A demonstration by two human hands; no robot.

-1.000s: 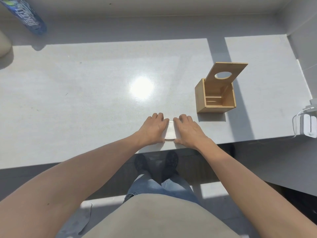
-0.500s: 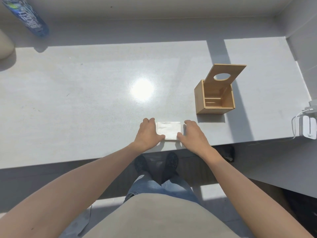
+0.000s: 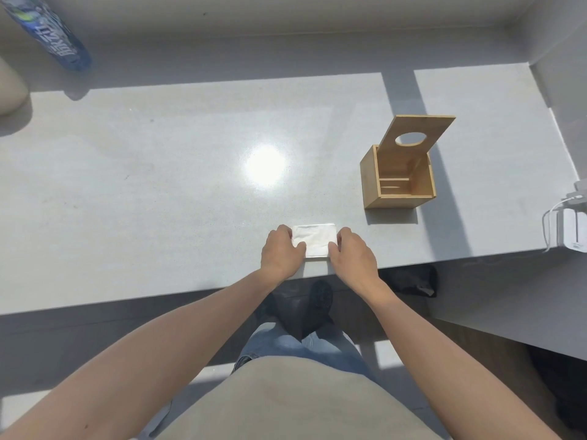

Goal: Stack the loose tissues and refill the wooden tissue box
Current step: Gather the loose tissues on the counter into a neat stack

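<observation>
Pale grey, faintly speckled stone makes up the tabletop (image 3: pixel 158 173), smooth enough to throw back a round white glare near its middle, with a broad band of shadow along its far side and a narrow shadow stripe crossing it to the right. At the far left corner a blue plastic bottle (image 3: pixel 50 30) leans into view; its label carries white characters, too distorted to read. Beside it, at the left edge, sits part of a rounded beige object (image 3: pixel 11 90).

A white stack of tissues (image 3: pixel 314 238), squared and flat with a soft creased top, lies at the near edge of the tabletop, directly in front of the person. The left hand (image 3: pixel 281 252) presses against its left side, fingers curled over the far-left corner and thumb resting on top; the right hand (image 3: pixel 352 255) does the same on the right side, so the stack is pinched between both hands while it rests on the surface.

The wooden tissue box (image 3: pixel 397 182), a light bamboo-coloured cube with thin walls, stands farther off and to the right, well apart from the stack. Its flat lid (image 3: pixel 416 134), cut with an oval hole, stands raised at the far side, and the inside is bare wood. At the right edge a white charger with cable (image 3: pixel 568 227) lies on the tabletop. Below, blue jeans and dark shoes show against the floor.
</observation>
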